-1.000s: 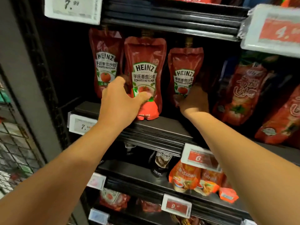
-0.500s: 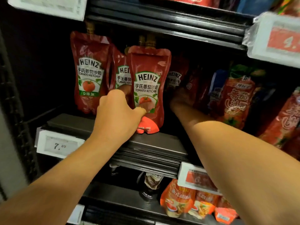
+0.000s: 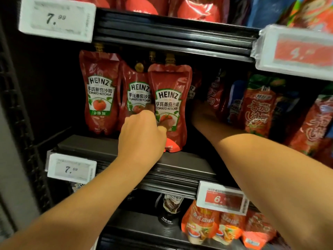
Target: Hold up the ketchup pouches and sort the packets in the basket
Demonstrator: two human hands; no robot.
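Head view: left hand [image 3: 142, 136] is pinching the centre-frame pouch [image 3: 169, 107], straightening it; right hand [image 3: 200, 112] is reaching behind, grip unclear; next probably needs a steady upright set-down.

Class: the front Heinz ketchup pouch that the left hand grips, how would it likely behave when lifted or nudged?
The front Heinz ketchup pouch looks creased and glossy: probably soft, maybe slippery. Tall on a narrow base, it may tip if the left hand lets go.

two bare forearms, left hand [image 3: 142, 134], no sleeves, no jewellery
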